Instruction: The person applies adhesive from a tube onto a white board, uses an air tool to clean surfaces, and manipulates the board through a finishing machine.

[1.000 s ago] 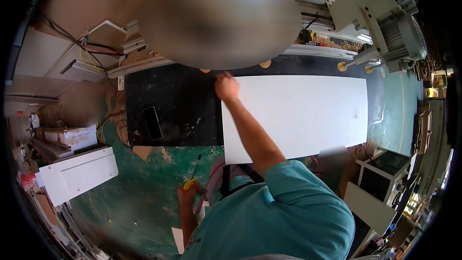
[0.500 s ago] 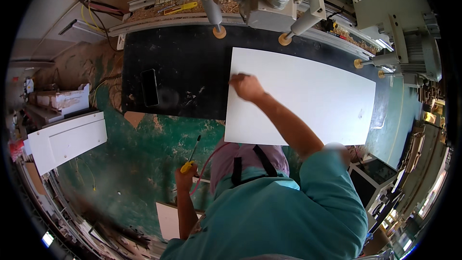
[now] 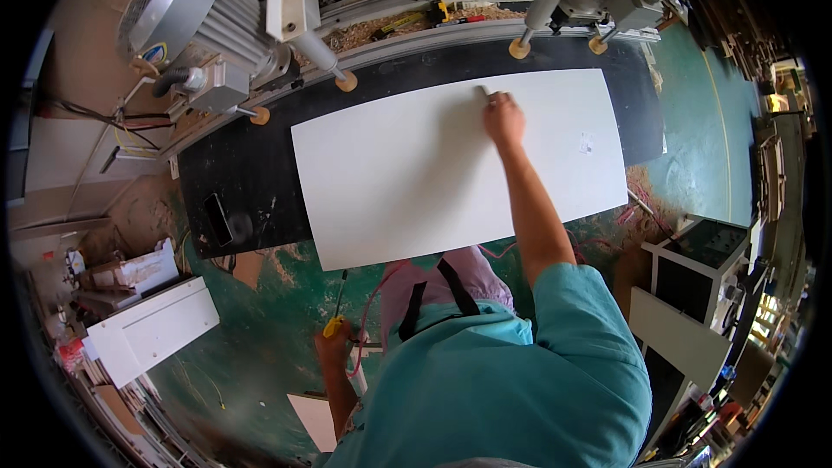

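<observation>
My left hand [image 3: 333, 346], low on the left, is closed around the yellow handle of an air blow gun [image 3: 334, 326]. Its thin dark nozzle points up toward the near edge of a large white panel [image 3: 390, 182], and a pink hose [image 3: 368, 312] hangs beside it. The panel lies flat on a black tabletop [image 3: 247, 143]. Over the far part of the panel, my right hand [image 3: 505, 120] is closed on a small grey flat piece [image 3: 484, 94], whose end sticks out beyond the fingers; its kind is unclear.
Machine posts with round tan pads [image 3: 347, 81] stand along the table's far side, next to a silver motor [image 3: 186, 4]. A black phone [image 3: 218, 219] lies on the table's left. White boards [image 3: 156, 329] lie at left, and a white-framed black cabinet [image 3: 693, 264] stands at right.
The view has turned, so the panel and machine appear farther left. My right hand has gone from the panel's left edge to its far side. My left hand still grips the blow gun.
</observation>
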The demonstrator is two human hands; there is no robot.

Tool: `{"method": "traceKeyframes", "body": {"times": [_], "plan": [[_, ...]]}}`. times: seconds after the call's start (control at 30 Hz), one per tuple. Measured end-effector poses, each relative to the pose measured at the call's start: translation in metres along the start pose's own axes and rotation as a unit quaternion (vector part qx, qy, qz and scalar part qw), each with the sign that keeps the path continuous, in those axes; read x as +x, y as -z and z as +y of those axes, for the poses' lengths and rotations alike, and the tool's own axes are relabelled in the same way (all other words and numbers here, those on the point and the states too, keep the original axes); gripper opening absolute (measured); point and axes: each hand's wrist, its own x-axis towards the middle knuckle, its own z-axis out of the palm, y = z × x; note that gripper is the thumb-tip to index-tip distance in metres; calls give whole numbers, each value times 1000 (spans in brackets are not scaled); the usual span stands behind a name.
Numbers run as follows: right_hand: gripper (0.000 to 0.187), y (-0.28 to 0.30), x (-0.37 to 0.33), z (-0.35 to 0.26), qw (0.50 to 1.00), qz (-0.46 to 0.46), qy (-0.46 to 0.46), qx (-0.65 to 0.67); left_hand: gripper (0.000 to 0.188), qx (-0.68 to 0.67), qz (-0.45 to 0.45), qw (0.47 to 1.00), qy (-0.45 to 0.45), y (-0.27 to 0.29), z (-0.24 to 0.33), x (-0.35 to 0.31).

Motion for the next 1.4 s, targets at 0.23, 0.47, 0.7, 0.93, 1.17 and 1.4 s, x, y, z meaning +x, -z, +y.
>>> {"method": "traceKeyframes", "body": {"times": [0.23,0.47,0.7,0.93,1.17,1.4], "plan": [[21,-56,-153,-75,949,-216,202,106,26,107,-30,992,-60,-68,19,-10],[20,0,20,45,996,-63,-2,55,26,80,-46,993,-71,-85,41,-28],[18,111,109,231,968,129,-204,-71,24,107,-10,992,-71,-97,42,-60],[15,77,135,229,999,15,-29,14,24,108,-23,994,-9,-115,37,-66],[14,134,183,286,972,10,194,-132,23,152,-45,986,-52,-115,59,-50],[17,191,40,334,957,-155,239,-60,26,242,-175,952,-60,-157,76,-30]]}}
